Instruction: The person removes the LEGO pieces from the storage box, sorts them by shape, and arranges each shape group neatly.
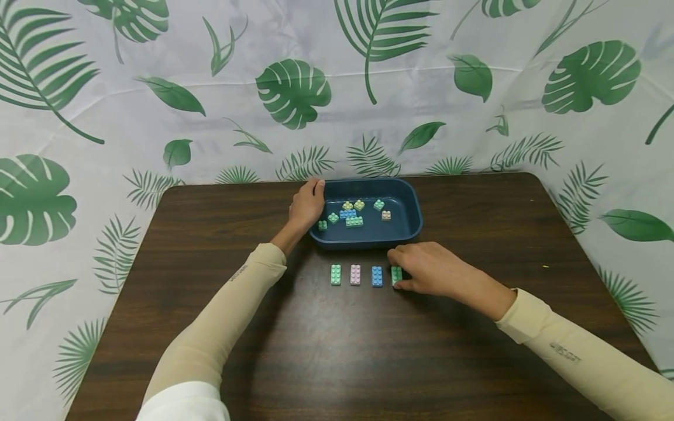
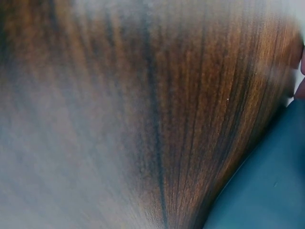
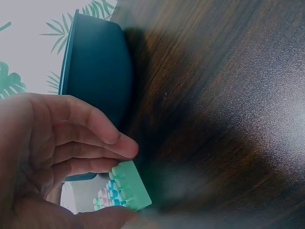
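In the head view, my left hand (image 1: 307, 206) grips the left rim of a dark blue tub (image 1: 368, 238), thumb over the edge. Only its fingertips show at the right border of the left wrist view, beside the tub wall (image 2: 267, 176). My right hand (image 1: 433, 268) pinches a green toy brick (image 3: 133, 186) between thumb and fingers, at the right end of a row in front of the tub. Left of it lie a blue brick (image 1: 377, 276), a pink brick (image 1: 355, 275) and a light green brick (image 1: 336, 275), spaced apart with studs up.
Several small bricks lie inside the tub, among them a blue one (image 1: 347, 214), a green one (image 1: 354, 221) and a peach one (image 1: 386, 216). The dark wooden table (image 1: 326, 356) ends at a leaf-patterned cloth (image 1: 295, 134) behind the tub.
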### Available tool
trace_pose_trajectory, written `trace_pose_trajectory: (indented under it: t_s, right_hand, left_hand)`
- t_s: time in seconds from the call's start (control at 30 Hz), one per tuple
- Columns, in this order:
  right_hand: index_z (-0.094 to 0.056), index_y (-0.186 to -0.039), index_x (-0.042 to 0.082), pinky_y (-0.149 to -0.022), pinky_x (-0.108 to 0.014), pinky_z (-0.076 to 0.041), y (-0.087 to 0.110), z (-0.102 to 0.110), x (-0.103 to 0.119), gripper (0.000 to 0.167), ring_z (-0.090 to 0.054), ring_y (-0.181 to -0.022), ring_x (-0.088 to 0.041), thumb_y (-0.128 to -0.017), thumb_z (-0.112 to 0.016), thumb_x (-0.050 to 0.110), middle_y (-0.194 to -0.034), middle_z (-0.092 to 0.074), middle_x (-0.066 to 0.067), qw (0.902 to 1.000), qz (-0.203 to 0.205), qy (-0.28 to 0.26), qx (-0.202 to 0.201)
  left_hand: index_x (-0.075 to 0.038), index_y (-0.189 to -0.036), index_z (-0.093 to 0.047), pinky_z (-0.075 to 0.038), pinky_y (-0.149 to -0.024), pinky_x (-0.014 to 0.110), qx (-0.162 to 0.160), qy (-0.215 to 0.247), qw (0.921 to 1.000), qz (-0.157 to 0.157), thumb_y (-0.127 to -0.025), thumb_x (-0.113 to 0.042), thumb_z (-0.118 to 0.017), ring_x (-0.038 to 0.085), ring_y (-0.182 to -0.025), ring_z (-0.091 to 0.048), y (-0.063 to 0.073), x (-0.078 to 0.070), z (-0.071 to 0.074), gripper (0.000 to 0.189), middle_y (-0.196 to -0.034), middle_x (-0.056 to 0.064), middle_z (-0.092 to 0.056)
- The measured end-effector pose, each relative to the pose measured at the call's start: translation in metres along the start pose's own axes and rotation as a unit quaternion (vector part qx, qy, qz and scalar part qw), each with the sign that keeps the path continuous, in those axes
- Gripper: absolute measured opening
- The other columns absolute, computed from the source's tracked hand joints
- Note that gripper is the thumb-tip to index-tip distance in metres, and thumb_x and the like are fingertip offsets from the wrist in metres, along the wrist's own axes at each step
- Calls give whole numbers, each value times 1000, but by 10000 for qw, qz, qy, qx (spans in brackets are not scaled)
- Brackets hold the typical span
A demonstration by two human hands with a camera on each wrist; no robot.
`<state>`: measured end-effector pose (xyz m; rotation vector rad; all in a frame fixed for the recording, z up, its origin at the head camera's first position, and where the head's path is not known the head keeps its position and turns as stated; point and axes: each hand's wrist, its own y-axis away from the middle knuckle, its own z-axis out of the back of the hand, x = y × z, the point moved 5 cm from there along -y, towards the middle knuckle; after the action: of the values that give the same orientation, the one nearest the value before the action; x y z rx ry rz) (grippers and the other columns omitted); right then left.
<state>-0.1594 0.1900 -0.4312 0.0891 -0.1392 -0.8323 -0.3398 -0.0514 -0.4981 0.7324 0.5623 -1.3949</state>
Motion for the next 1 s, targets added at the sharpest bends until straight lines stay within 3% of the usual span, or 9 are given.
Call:
trace_pose_trajectory:
  t_s: [0.17,0.5,0.67,0.87,1.0]
  right_hand:
    - [-67,-102,15,-63,-28,-46,-2,-1,1,41,-50,-69,-7,-84,-90,43,-85,-63,7,9999,-44,25,93]
    - [-70,-104,14,-64,-30,-47,-3,-2,1,38,-51,-71,-9,-86,-89,41,-88,-64,5,9998,-65,72,168]
    - [-72,-107,13,-65,-31,-48,-3,-3,1,40,-52,-72,-9,-86,-89,42,-90,-66,4,9996,-97,91,268]
    - [-74,-112,11,-63,-32,-50,-3,-4,-1,51,-51,-69,-8,-88,-84,54,-91,-66,1,9988,-117,202,431]
    - [-74,-117,10,-67,-36,-56,-2,2,1,59,-61,-75,-10,-90,-76,63,-98,-71,-1,9987,-42,199,458]
  left_hand:
    - [-24,-130,-62,-41,-94,50,20,-11,10000,56,-114,-53,-32,25,-102,-58,1,1,1,44,-107,4,-61]
    - [-27,-134,-60,-44,-93,49,33,-181,9998,-90,-113,-57,-30,25,-102,-61,-14,13,-7,47,-109,1,-64]
    - [-28,-129,-60,-44,-90,49,23,-194,9997,-126,-112,-59,-28,25,-99,-62,-18,17,-10,47,-105,2,-63]
    - [-27,-121,-59,-43,-86,48,-13,-245,9995,-213,-113,-57,-28,27,-95,-61,-21,18,-11,45,-101,4,-61]
    - [-25,-119,-59,-42,-85,48,-26,-277,9994,-227,-113,-55,-29,27,-93,-59,-19,14,-9,42,-99,5,-60]
